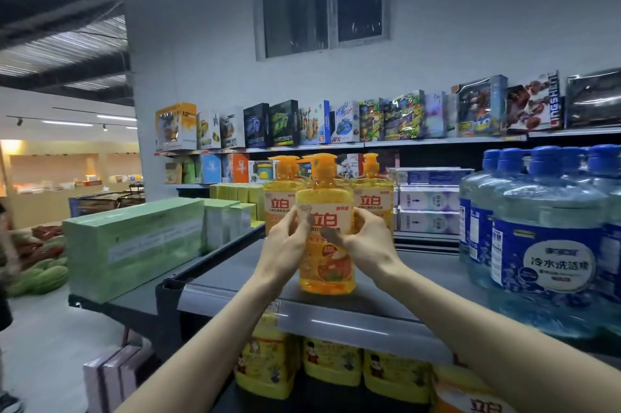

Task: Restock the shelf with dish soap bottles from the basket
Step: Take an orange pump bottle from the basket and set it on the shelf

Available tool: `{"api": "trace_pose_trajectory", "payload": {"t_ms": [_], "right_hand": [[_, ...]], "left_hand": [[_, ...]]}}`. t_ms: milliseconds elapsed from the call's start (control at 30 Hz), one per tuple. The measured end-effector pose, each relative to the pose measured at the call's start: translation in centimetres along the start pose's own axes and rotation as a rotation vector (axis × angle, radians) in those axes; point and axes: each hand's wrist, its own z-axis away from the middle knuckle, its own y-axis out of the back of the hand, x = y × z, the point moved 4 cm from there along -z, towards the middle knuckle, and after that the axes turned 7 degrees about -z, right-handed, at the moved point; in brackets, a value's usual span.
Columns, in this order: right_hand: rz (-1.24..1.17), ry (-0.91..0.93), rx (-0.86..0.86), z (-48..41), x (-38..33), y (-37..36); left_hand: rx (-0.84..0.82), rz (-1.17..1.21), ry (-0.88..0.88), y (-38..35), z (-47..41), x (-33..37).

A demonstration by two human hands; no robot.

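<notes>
Both hands clasp orange dish soap bottle (pixel 327 244): left hand (pixel 285 238) and right hand (pixel 366 234) curl fingers round label from either side. Bottle upright on grey shelf (pixel 336 318), near front edge, ahead of matching bottles (pixel 373 197) at back.

Progress, as judged: several placed, this one being set down. Basket out of view, stock left unknown.

Green boxes (pixel 134 244) left, blue water jugs (pixel 544 244) right, toy boxes (pixel 336 123) on wall shelf above, dark window (pixel 322 6). Shop interior.

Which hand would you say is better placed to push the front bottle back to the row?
Right, probably: the right hand has its thumb lying across the front of the bottle, ready to press backward, while the left hand grips only its side.
</notes>
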Motion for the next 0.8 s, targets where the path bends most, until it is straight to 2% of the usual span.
{"api": "trace_pose_trajectory", "payload": {"t_ms": [100,233,400,533,800], "right_hand": [[0.072,-0.051,-0.111,1.2,1.1,0.3],[0.192,-0.095,-0.167,2.3,2.3,1.4],[0.303,-0.034,-0.119,2.1,1.7,1.8],[0.326,0.011,-0.067,1.6,2.3,1.3],[0.324,-0.089,-0.005,-2.0,4.0,0.1]], "left_hand": [[-0.067,-0.107,0.019,0.6,0.6,-2.0],[0.072,-0.417,-0.087,1.9,2.0,-3.5],[0.067,-0.441,-0.13,1.2,2.4,-3.7],[0.05,-0.436,-0.08,1.0,1.2,-4.0],[-0.078,-0.532,0.0,-0.3,-3.3,-4.4]]}}
